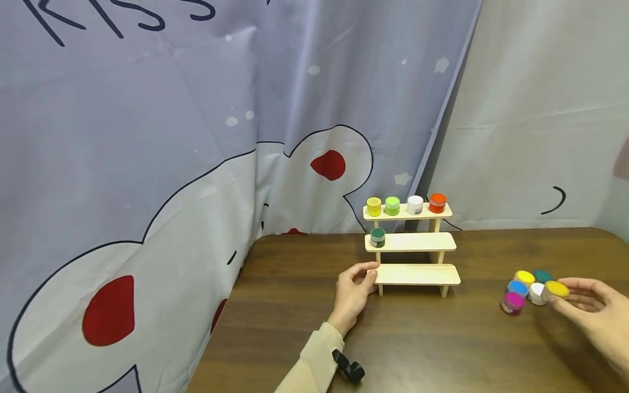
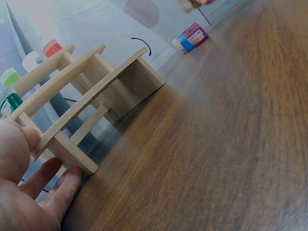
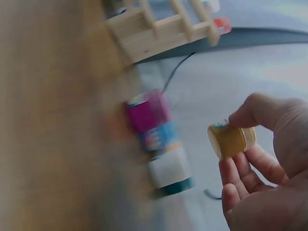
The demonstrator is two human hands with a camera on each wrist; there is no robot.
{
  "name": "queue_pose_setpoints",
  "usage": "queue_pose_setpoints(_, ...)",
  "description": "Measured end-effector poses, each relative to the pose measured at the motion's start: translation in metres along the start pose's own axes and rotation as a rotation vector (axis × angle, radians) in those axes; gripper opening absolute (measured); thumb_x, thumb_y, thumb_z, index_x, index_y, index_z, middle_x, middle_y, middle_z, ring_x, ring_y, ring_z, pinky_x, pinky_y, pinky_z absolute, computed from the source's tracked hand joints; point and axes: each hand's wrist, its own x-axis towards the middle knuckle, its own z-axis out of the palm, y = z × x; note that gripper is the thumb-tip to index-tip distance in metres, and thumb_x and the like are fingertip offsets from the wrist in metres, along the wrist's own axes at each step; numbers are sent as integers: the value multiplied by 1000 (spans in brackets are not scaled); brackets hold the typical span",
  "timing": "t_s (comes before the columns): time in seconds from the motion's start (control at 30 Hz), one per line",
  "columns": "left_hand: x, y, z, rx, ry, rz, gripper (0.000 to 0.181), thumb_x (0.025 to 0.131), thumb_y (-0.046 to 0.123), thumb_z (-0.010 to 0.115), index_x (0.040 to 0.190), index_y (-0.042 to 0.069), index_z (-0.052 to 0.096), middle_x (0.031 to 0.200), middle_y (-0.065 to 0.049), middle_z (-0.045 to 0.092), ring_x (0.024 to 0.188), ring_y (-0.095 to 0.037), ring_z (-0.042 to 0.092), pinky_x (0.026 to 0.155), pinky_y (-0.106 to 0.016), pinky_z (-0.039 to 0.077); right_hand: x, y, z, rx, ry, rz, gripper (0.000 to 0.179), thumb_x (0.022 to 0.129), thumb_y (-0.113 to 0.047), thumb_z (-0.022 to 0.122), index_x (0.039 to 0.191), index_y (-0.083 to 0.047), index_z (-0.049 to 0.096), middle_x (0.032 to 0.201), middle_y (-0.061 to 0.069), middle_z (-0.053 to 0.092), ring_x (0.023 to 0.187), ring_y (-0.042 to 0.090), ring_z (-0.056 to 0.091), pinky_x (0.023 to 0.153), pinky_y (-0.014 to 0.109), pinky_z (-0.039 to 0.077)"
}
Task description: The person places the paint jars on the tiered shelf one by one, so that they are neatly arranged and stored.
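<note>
Jars (image 1: 534, 295) cluster near the yellow jar (image 1: 557, 289) in right-hand fingers (image 1: 582, 283)

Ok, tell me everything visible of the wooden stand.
The wooden stand looks like pale, unpainted wood: three round-cornered shelves, stepped up toward the back on supports. It stands upright on the brown table. Four jars sit on top, a dark green jar at the middle shelf's left end; the left hand grips the bottom shelf's left end.

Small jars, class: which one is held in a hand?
The yellow jar in the right hand; the rest sit on the table or wooden stand.
</note>
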Motion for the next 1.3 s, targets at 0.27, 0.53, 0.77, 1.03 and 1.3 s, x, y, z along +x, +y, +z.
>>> queue_pose_setpoints(0.27,3,-1,-9,23,27,11,18,107,9,75,123,8,84,124,-11,76,102,-18,76,93,-41,68,45,-45,6,-46,-179,-81,37,100,0,82,129,-20,70,113,-31,70,94,-10,67,78,4,52)
queue_pose_setpoints(0.53,1,-2,-9,32,30,-4,18,108,9,75,123,8,84,123,-11,76,102,-17,76,93,-41,68,75,-86,32,-112,-297,-129,38,105,-13,81,138,-7,65,114,-18,73,95,-1,71,80,8,54)
queue_pose_setpoints(0.77,-2,-4,-5,27,32,-10,17,107,10,76,122,9,84,121,-10,77,99,-17,76,93,-42,68,94,-115,70,-50,-359,-156,36,106,-12,79,138,-3,65,116,-9,74,98,3,72,79,15,58)
queue_pose_setpoints(1.03,-5,-4,0,22,25,-10,17,107,9,76,122,10,85,121,-6,78,97,-14,74,89,-37,69,105,-130,113,-11,-413,-186,37,105,-8,78,138,0,67,120,12,73,97,7,69,76,18,57)
queue_pose_setpoints(1.3,-5,1,2,32,24,1,17,107,8,76,120,12,85,122,-4,79,98,-13,75,88,-37,69,111,-145,147,33,-459,-208,36,102,-7,79,136,1,70,122,17,72,96,9,69,78,16,57)
